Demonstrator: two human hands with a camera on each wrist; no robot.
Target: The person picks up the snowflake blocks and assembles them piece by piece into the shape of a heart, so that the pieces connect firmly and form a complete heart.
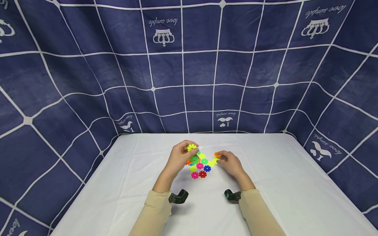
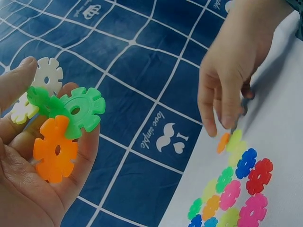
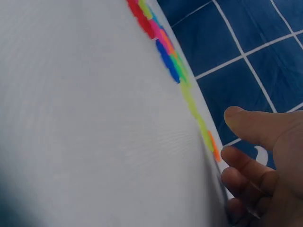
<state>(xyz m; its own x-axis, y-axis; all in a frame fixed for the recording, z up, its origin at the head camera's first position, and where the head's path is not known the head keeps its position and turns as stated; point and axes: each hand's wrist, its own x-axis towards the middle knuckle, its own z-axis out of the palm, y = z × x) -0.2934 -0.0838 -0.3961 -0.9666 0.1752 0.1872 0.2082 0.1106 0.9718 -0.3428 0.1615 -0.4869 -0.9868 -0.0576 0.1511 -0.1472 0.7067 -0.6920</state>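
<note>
My left hand [image 1: 176, 156] holds a cluster of joined plastic snowflake discs off the table. In the left wrist view the cluster shows a green disc [image 2: 90, 113], an orange disc [image 2: 45, 153], a white disc [image 2: 56, 75] and a pale yellow disc [image 2: 20, 113]. The thumb lies by the white disc, with fingers curled behind the pieces. My right hand [image 1: 232, 163] hovers low at the right end of the loose discs, fingers bent downward. Its fingertips are close to an orange disc [image 2: 222, 143] and a yellow disc [image 2: 237, 147]. Thumb and forefinger stand apart in the right wrist view.
Several loose discs lie flat on the white tablecloth [image 1: 280, 190], among them a red disc [image 1: 202, 174], a blue disc [image 1: 207, 168] and a pink disc [image 1: 195, 175]. Dark blue checked cloth [image 1: 200, 65] hangs around the table's back and sides.
</note>
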